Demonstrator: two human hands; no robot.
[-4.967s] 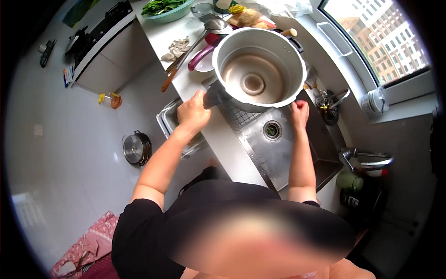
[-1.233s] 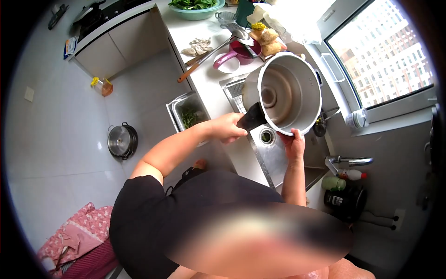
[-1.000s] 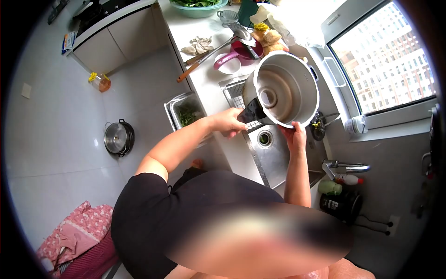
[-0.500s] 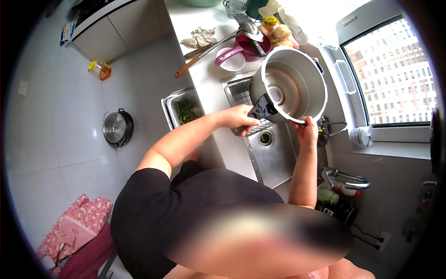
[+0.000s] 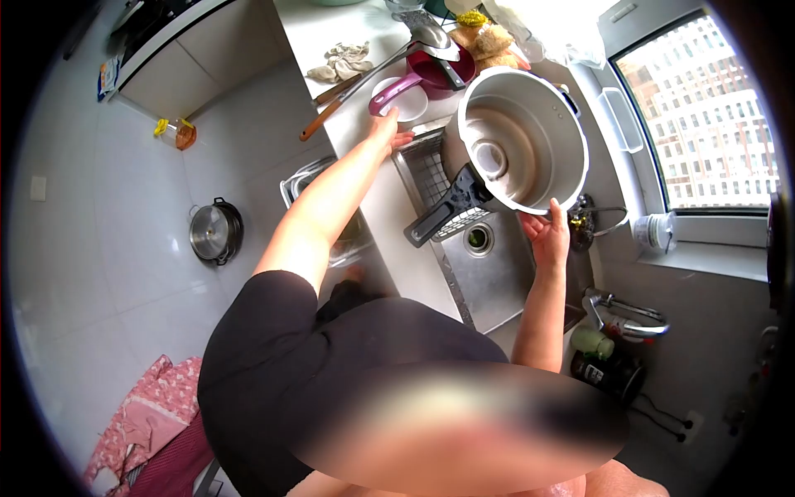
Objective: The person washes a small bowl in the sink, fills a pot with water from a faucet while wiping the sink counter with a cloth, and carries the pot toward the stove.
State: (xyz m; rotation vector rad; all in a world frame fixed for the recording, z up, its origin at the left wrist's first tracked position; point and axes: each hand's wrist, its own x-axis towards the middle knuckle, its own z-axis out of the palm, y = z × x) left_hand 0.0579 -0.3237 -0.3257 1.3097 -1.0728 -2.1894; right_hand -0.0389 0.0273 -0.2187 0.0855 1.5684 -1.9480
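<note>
A large pressure cooker pot with a long black handle sits tilted over the sink, its open mouth facing me. My right hand grips its near rim, thumb on the edge and fingers beneath. My left hand is off the pot, its fingers apart beside a white bowl. Just above that hand is the handle of a magenta pan; whether they touch I cannot tell. Under the pot, a wire drain basket is partly hidden.
The steel sink has its drain below the pot, and a faucet stands to the right. Wooden-handled utensils, a crumpled cloth and bagged food lie on the counter. A lidded pot is on the floor.
My left hand has let go of the pot's black handle and moved up and left to the white bowl. My right hand stays on the rim.
</note>
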